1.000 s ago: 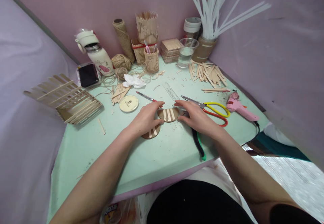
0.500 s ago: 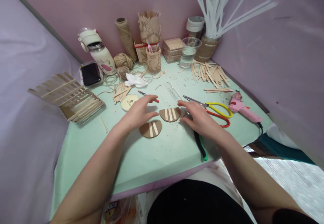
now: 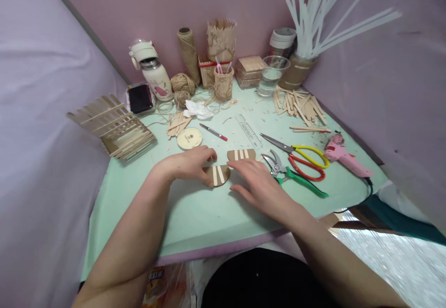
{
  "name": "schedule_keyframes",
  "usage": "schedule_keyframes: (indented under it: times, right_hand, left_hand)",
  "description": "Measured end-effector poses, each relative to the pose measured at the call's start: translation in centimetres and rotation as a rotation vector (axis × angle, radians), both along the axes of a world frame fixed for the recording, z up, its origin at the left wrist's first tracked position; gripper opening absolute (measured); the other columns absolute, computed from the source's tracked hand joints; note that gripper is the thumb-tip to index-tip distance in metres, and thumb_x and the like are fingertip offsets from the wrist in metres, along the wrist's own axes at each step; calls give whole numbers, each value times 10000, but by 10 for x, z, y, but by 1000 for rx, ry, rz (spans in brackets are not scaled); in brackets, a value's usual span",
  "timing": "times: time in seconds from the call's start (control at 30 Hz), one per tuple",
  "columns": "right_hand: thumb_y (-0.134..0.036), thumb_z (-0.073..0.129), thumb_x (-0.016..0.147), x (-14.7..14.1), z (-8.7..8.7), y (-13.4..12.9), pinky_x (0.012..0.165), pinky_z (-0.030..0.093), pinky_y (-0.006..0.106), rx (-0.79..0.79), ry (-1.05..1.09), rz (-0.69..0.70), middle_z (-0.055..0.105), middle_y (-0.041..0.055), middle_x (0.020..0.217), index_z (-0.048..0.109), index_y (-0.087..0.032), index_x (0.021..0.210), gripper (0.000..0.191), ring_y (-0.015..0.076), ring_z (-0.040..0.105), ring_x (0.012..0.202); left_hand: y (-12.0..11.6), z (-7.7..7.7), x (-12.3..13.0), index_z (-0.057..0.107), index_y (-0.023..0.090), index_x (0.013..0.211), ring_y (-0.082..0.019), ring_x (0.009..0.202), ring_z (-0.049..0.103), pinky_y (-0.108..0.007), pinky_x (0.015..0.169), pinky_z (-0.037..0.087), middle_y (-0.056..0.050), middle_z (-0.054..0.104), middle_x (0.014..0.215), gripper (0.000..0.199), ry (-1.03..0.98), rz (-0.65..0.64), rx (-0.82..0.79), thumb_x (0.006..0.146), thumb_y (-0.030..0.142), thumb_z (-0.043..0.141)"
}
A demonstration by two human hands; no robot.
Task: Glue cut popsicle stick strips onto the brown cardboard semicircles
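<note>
Two brown cardboard pieces lie on the mint-green table. The nearer piece (image 3: pixel 224 173) is rounded and bears two pale stick strips. My left hand (image 3: pixel 193 164) is at its left edge, fingers apart and curved, with the thumb on or just over the cardboard. My right hand (image 3: pixel 254 185) hovers at its right side with fingers spread and nothing held. The farther piece (image 3: pixel 230 155) carries several pale strips, and my right hand hides its lower part. Green-handled pruning shears (image 3: pixel 303 182) lie just right of my right hand.
Scissors (image 3: pixel 308 154), a pink glue gun (image 3: pixel 348 159) and loose sticks (image 3: pixel 303 106) are on the right. Beyond the hands lie a ruler (image 3: pixel 249 131), a red pen (image 3: pixel 213 132) and a round lid (image 3: pixel 189 138). A stick basket (image 3: pixel 128 136) stands left, twine and cups behind.
My right hand has moved left and nearer, from the farther cardboard to the nearer one. My left hand has lowered to the nearer piece. The view has shifted, and the shears show more fully.
</note>
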State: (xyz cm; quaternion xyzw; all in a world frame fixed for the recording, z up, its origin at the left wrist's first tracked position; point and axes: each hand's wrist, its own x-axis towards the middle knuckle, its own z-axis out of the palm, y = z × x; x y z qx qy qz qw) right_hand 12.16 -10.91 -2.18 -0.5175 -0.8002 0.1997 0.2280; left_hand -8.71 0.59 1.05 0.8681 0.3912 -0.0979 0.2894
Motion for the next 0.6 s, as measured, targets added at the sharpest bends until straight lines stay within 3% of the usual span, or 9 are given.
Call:
schedule_keyframes:
  times: [0.2, 0.37, 0.6]
  right_hand:
    - [-193, 624, 854, -26, -10, 5, 995, 443, 528, -63, 53, -65, 640, 121, 1234, 455, -227, 1359, 534, 311, 555, 1186]
    - [-181, 646, 829, -19, -8, 3, 1013, 436, 544, -71, -11, -73, 618, 141, 1284, 469, -210, 1346, 548, 330, 548, 1208]
    - [-203, 669, 827, 6, 6, -4, 978, 463, 555, -9, -85, -98, 641, 116, 1270, 501, -248, 1303, 507, 340, 567, 1186]
  left_hand:
    - [-20, -1, 12, 578, 196, 987, -306, 961, 576, -389, 771, 494, -106, 599, 1033, 502, 113, -2, 104, 546, 355, 758]
    - [-27, 0, 20, 550, 184, 968, -301, 916, 583, -404, 768, 489, -121, 592, 992, 358, 148, -27, 139, 659, 312, 677]
    - [-24, 1, 19, 544, 187, 996, -280, 876, 599, -362, 701, 474, -109, 596, 1011, 399, 132, 18, 132, 665, 350, 697]
